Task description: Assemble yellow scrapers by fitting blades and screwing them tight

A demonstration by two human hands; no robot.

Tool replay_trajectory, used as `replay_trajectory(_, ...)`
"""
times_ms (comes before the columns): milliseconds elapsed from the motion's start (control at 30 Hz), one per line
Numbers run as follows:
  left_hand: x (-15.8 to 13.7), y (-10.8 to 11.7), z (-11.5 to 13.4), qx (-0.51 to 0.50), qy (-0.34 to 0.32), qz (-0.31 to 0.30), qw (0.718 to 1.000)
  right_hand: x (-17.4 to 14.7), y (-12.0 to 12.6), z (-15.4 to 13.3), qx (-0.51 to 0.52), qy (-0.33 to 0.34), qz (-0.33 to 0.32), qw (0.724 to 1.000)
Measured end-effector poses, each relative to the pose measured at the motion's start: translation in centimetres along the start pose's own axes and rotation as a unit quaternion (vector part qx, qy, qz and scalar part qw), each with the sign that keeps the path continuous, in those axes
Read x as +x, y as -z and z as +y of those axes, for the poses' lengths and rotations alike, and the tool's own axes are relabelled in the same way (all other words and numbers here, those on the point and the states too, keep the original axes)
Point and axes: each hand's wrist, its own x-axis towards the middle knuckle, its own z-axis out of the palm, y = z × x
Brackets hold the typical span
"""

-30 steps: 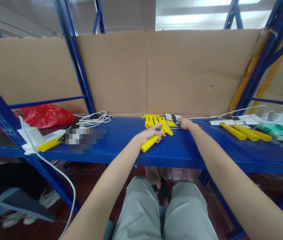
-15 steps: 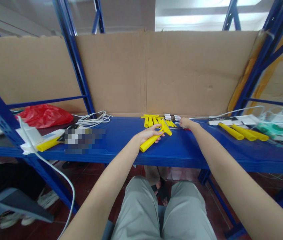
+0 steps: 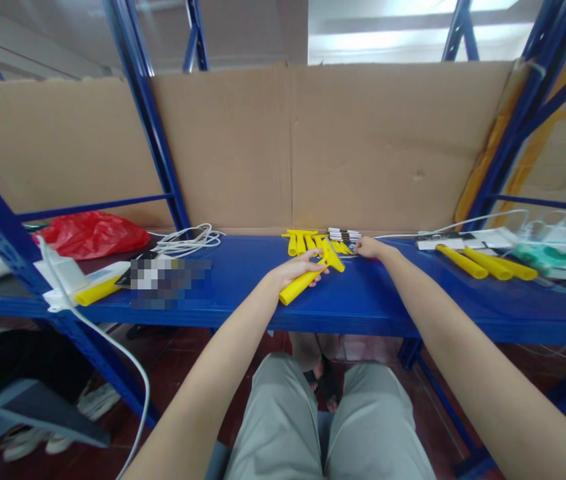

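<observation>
My left hand (image 3: 303,267) is closed round a yellow T-shaped plastic handle (image 3: 293,291), its tube end toward me and its wide flat end pointing away to the right. Fingers bent together, my right hand (image 3: 370,247) rests low on the blue shelf beside a stack of white-and-black strips (image 3: 344,235). Whatever its fingertips pinch, if anything, is too small to make out. Several similar yellow handles (image 3: 301,241) lie behind my left hand. Small yellow pieces (image 3: 341,247) sit between the two hands.
At the right lie loose yellow tubes (image 3: 487,264) beside white boxes and cables. A red plastic bag (image 3: 93,233), a coiled white cable (image 3: 197,239) and another yellow tube (image 3: 97,292) are on the left. A cardboard panel (image 3: 227,153) stands along the back between blue posts.
My right hand has shifted slightly left, toward the small yellow pieces. My left hand keeps the yellow handle in nearly the same place.
</observation>
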Motion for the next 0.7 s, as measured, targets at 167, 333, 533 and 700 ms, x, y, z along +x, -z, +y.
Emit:
replay_trajectory(167,-0.2,-0.1,0.1,0.003,0.002,0.001,1.0,-0.2,-0.1,-0.3,-0.017,-0.006,-0.005,1.0)
replay_trajectory(333,0.0,0.0,-0.1,0.008,-0.005,0.0,1.0,0.2,-0.5,-0.3,-0.019,-0.009,0.013,1.0)
replay_trajectory(533,-0.1,0.1,-0.1,0.006,-0.003,-0.002,1.0,1.2,-1.0,-0.2,0.005,0.008,0.03,1.0)
replay_trajectory(700,-0.2,-0.1,0.0,0.005,-0.001,-0.001,1.0,1.5,-1.2,-0.1,0.02,0.007,0.049,0.999)
